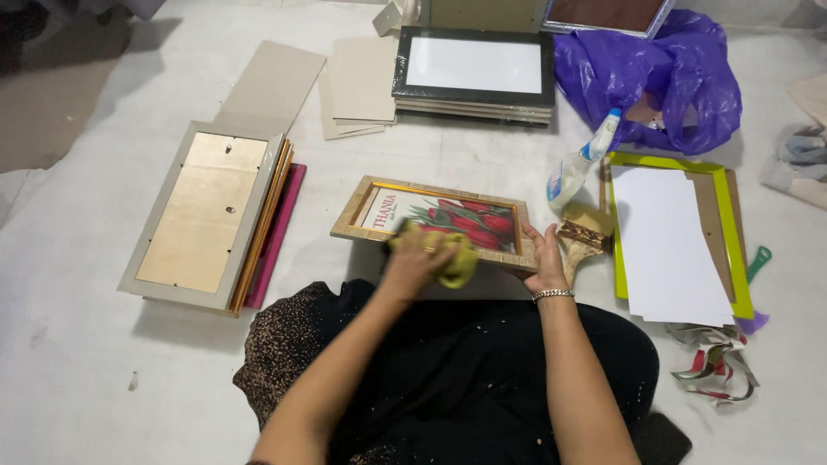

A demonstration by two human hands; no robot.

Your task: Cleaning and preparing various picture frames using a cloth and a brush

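1. Small rectangular gold-toned picture frame with a red tulip print under glass (435, 220) lies face-up on the white floor sheet (69, 327), just in front of the person's knees; near long edge looks propped on the lap, but I cannot tell for sure.
2. Left hand (412, 258) is closed around a crumpled yellow-green cloth (458, 263), pressing it on the lower glass; fingers curled, not spread.
3. Right hand (546, 258) clamps the frame's right end, thumb on top and fingers under the edge; narrow pinch on the moulding.
4. Handling judgement: light, rigid, one-hand liftable; glass face is fragile and likely slippery under the cloth, so grip belongs on the moulding, never the pane; corners are probably the weak joints.
5. Nearby: wide-bristle wooden paintbrush (579, 237) just beside the right hand; white spray bottle with blue nozzle (575, 164) behind it; lime-green frame with white sheet (672, 241) to the right; stack of frames face-down, silver one on top (207, 215), to the left.
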